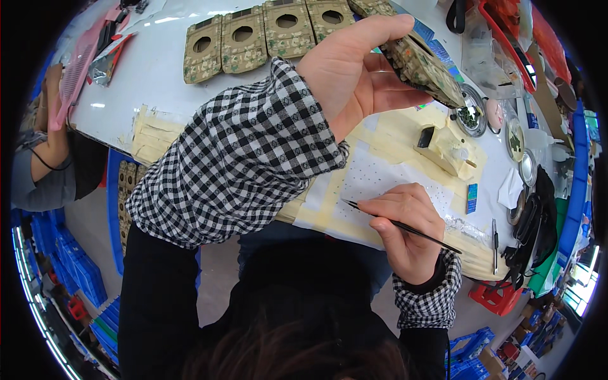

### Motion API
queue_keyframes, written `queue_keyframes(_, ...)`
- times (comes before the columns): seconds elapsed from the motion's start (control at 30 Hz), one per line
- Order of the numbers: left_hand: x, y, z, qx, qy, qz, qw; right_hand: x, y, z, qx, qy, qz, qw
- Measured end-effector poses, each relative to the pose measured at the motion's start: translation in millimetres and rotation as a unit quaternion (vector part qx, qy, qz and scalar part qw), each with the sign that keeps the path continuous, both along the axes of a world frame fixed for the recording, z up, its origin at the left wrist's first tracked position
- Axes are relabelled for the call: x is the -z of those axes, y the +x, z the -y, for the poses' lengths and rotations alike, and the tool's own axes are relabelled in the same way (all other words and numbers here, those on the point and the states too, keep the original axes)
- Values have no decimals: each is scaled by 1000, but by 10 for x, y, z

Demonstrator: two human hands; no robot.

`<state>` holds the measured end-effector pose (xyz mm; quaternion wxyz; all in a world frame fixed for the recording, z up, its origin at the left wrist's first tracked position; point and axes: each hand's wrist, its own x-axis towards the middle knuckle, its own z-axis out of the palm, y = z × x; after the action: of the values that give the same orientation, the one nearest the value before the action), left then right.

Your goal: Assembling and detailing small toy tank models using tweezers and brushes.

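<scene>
We hold the camouflage-painted model part (423,66) raised in the left hand (354,69), above the tabletop (158,69), with the fingers wrapped along its underside and the thumb pressed over its top edge, so the grip is closed on the part. The right hand (405,228) rests low on the dotted white sheet (386,177), its fingers pinched narrow around a thin dark brush (405,227) whose tip points left, clear of the part. A row of matching camouflage shells (266,35) with round openings lies at the far side of the tabletop, well apart from both hands, and a cream-coloured block (443,149) stands just beyond the sheet, near small round dishes (472,114) at the right. For clean work, we judge it best to keep the part tilted toward the eyes, steady the right wrist on the sheet, and bring the brush tip up in short strokes. We should support the part from below only, keeping the fingers (380,88) off any surface we judge to be freshly painted.
</scene>
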<state>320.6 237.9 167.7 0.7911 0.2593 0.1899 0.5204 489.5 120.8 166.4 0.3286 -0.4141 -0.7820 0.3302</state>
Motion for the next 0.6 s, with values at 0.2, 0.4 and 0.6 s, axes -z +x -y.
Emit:
queue_keyframes(0.2,-14,16,10,-8,-1,-1,1000,12,9,-6,1,6,0,1000)
queue_keyframes(0.4,-26,11,12,-2,-3,-6,1000,19,9,-4,5,10,0,1000)
queue_keyframes(0.6,-5,21,2,-4,2,8,1000,9,11,-2,-4,4,-7,1000)
